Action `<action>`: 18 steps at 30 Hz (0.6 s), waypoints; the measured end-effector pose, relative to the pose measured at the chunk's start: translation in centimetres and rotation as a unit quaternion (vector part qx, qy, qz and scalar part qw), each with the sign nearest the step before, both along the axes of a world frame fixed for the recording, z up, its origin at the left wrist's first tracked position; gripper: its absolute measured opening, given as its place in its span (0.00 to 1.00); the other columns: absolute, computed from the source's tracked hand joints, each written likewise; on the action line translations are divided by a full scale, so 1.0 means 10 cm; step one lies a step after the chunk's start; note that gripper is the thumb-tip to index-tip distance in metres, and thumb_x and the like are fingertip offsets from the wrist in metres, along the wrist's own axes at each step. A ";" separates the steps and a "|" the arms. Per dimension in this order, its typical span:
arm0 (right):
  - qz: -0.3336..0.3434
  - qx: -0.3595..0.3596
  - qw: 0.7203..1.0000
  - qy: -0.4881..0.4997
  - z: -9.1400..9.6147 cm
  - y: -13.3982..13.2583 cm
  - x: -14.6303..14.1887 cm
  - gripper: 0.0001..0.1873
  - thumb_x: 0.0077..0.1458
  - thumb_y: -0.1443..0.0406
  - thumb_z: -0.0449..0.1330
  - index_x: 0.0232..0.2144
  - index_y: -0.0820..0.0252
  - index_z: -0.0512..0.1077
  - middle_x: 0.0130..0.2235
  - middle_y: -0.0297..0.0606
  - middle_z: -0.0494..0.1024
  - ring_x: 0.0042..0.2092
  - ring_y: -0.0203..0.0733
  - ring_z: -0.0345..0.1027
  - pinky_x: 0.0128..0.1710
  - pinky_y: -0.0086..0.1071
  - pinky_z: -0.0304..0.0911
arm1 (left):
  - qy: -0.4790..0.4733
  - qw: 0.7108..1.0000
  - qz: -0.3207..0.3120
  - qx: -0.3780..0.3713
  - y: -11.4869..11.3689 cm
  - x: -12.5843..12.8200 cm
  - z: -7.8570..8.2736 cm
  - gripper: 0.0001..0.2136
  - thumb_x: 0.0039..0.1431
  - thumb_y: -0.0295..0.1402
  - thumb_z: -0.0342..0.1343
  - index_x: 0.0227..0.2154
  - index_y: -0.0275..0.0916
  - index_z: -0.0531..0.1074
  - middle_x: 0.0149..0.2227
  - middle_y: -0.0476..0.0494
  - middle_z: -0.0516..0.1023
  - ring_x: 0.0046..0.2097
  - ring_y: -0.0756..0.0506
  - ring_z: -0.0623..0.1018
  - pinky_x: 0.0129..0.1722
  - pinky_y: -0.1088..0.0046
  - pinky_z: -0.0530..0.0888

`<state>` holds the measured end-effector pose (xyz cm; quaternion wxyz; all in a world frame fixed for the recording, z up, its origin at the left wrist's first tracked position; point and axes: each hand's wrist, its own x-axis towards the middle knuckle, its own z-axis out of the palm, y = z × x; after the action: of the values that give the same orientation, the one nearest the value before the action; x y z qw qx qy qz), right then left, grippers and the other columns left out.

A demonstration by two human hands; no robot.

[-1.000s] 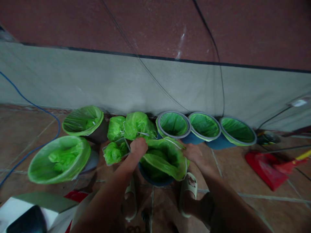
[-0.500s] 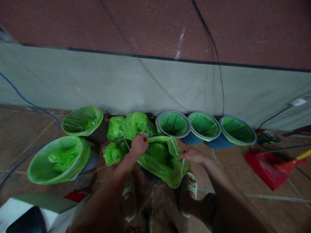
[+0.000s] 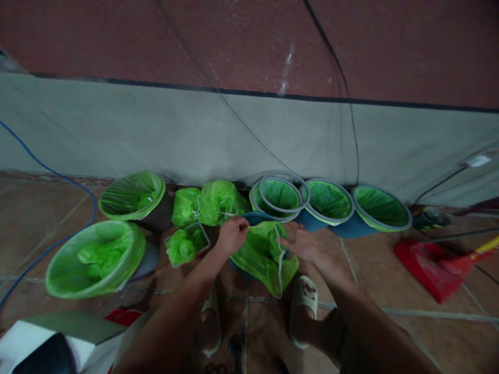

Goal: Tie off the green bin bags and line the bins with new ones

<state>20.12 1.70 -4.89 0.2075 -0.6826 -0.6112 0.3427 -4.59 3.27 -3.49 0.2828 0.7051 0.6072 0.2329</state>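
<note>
A green garbage bag (image 3: pixel 261 257) with a white drawstring sits in and over a blue trash can (image 3: pixel 259 217) between my feet. The bag's mouth is bunched together, and part of the can's blue rim shows behind it. My left hand (image 3: pixel 233 235) pinches the bag's left edge. At the bag's right side, my right hand (image 3: pixel 306 244) is slightly blurred, its fingers apart near the white drawstring. Behind the can, a loose grey ring (image 3: pixel 307 195) lies on top of a lined bin (image 3: pixel 253 200).
Two more lined bins (image 3: pixel 353 208) stand along the wall to the right, beside a red dustpan (image 3: pixel 424 270). Tied green bags (image 3: pixel 222 200), a small basket (image 3: pixel 206 244) and two larger lined bins (image 3: pixel 142 249) are leftward. A white box (image 3: pixel 86 337) lies at lower left.
The bag's mouth has drawn together, and the can's blue rim has come into view. My left hand has shifted right; my right hand's fingers have spread. A grey ring now shows on the bin behind.
</note>
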 end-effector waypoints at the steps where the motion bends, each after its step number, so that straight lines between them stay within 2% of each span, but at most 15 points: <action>1: 0.029 0.035 0.998 -0.045 0.01 0.01 -0.04 0.34 0.47 0.64 0.68 0.57 0.60 0.68 0.58 0.49 0.70 0.61 0.55 0.60 0.62 0.46 0.54 | -0.002 1.000 -0.020 0.002 -0.04 0.05 -0.01 0.08 0.55 0.25 0.54 0.30 0.39 0.78 0.32 0.48 0.77 0.34 0.50 0.74 0.39 0.74 0.71; 3: 0.112 0.096 0.982 -0.116 0.01 0.01 -0.12 0.38 0.50 0.68 0.64 0.63 0.59 0.61 0.66 0.48 0.60 0.66 0.52 0.53 0.65 0.46 0.51 | -0.015 0.998 -0.064 0.011 -0.11 0.14 -0.01 0.08 0.55 0.24 0.54 0.31 0.39 0.78 0.34 0.47 0.77 0.35 0.49 0.75 0.40 0.74 0.71; 5: 0.185 0.118 0.964 -0.148 0.00 -0.01 -0.19 0.36 0.49 0.73 0.61 0.61 0.56 0.64 0.68 0.44 0.56 0.67 0.51 0.50 0.65 0.46 0.50 | -0.029 0.994 -0.105 0.027 -0.16 0.21 0.02 0.10 0.56 0.23 0.53 0.32 0.40 0.79 0.35 0.47 0.77 0.37 0.49 0.76 0.42 0.74 0.71; 6: 0.208 0.112 0.958 -0.162 -0.01 -0.01 -0.21 0.31 0.49 0.74 0.60 0.57 0.55 0.69 0.67 0.43 0.60 0.67 0.51 0.51 0.64 0.46 0.50 | -0.035 0.991 -0.121 0.037 -0.18 0.23 0.03 0.10 0.56 0.23 0.53 0.32 0.39 0.79 0.36 0.46 0.77 0.38 0.49 0.76 0.43 0.74 0.71; 8: 0.212 0.087 0.954 -0.192 -0.01 -0.02 -0.23 0.16 0.52 0.73 0.58 0.43 0.58 0.77 0.56 0.45 0.73 0.61 0.52 0.59 0.60 0.44 0.54 | -0.037 0.990 -0.127 0.051 -0.19 0.24 0.07 0.10 0.58 0.23 0.52 0.33 0.39 0.78 0.38 0.45 0.78 0.40 0.48 0.77 0.45 0.73 0.72; 10: 0.170 0.066 0.960 -0.214 0.00 0.00 -0.22 0.09 0.56 0.71 0.56 0.34 0.61 0.77 0.41 0.47 0.79 0.51 0.50 0.69 0.54 0.41 0.58 | -0.002 0.996 -0.076 0.046 -0.20 0.22 0.07 0.09 0.60 0.26 0.53 0.37 0.39 0.77 0.41 0.43 0.78 0.44 0.46 0.77 0.48 0.71 0.72; 11: 0.139 0.059 0.964 -0.220 0.01 0.01 -0.20 0.10 0.58 0.70 0.55 0.34 0.62 0.77 0.37 0.48 0.79 0.47 0.49 0.71 0.51 0.39 0.60 | 0.033 0.998 -0.030 0.032 -0.20 0.20 0.06 0.10 0.59 0.29 0.55 0.42 0.38 0.76 0.44 0.40 0.78 0.48 0.43 0.77 0.50 0.68 0.71; 12: 0.107 0.054 0.967 -0.223 0.02 0.02 -0.18 0.10 0.59 0.68 0.55 0.35 0.62 0.77 0.35 0.48 0.79 0.44 0.48 0.72 0.48 0.37 0.61 | 0.074 0.997 0.021 0.007 -0.20 0.18 0.03 0.15 0.58 0.32 0.57 0.49 0.36 0.73 0.48 0.36 0.76 0.51 0.39 0.76 0.51 0.64 0.71; 15: 0.053 0.017 0.968 -0.244 0.10 0.05 -0.14 0.13 0.61 0.64 0.54 0.39 0.61 0.78 0.39 0.48 0.81 0.43 0.46 0.74 0.42 0.32 0.60 | 0.155 0.966 0.158 -0.135 -0.23 0.09 -0.14 0.39 0.53 0.40 0.63 0.65 0.30 0.55 0.59 0.23 0.67 0.59 0.28 0.71 0.52 0.55 0.71; 17: 0.057 -0.011 0.961 -0.269 0.14 0.06 -0.13 0.14 0.61 0.62 0.53 0.40 0.60 0.79 0.42 0.47 0.81 0.44 0.45 0.74 0.40 0.31 0.60 | 0.140 0.937 0.205 -0.244 -0.28 0.05 -0.31 0.43 0.54 0.41 0.62 0.66 0.26 0.49 0.59 0.21 0.67 0.58 0.30 0.72 0.51 0.59 0.72; 18: 0.060 -0.023 0.957 -0.282 0.16 0.06 -0.13 0.15 0.62 0.62 0.53 0.42 0.59 0.79 0.44 0.46 0.81 0.44 0.45 0.75 0.40 0.31 0.60 | 0.127 0.929 0.210 -0.277 -0.32 0.03 -0.40 0.41 0.55 0.41 0.61 0.65 0.22 0.51 0.55 0.21 0.71 0.56 0.32 0.75 0.49 0.62 0.73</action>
<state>18.79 2.32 -3.30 -0.0100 -0.7183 -0.6765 0.1622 -4.33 0.09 -7.49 0.3321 0.4784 0.8127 0.0181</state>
